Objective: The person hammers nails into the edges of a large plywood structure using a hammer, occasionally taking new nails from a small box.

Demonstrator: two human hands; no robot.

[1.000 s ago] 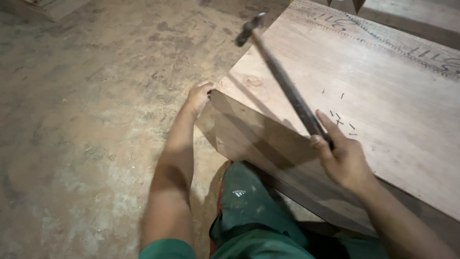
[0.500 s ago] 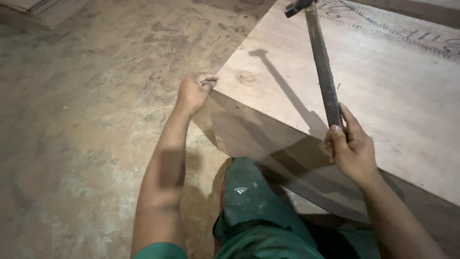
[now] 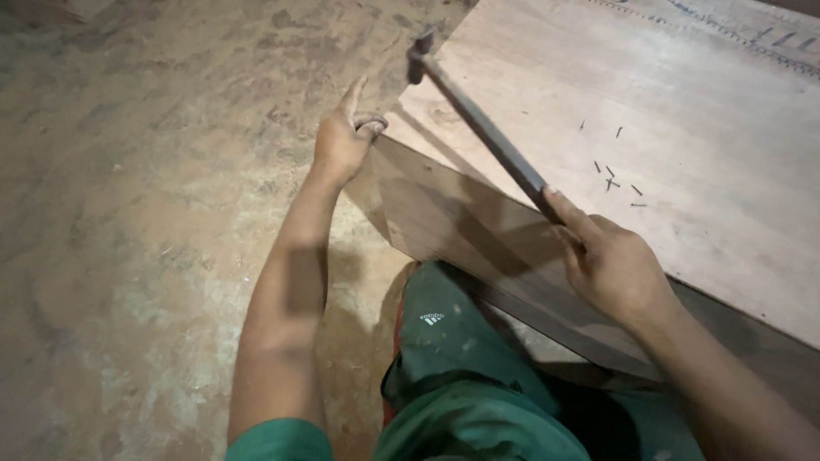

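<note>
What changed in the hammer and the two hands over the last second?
The hammer swung from upright down toward the board's corner, its head now near the left hand, whose index finger has straightened. The right hand keeps its grip; the plywood board and loose nails stayed put.

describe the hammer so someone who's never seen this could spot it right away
Start at the big pale plywood panel filling the upper right. Above its near left corner slants a long dark-handled hammer, gripped low on the handle by the right hand. Its small dark metal head hangs close to the left hand at the corner; the little loose dark nails are far smaller.
</note>
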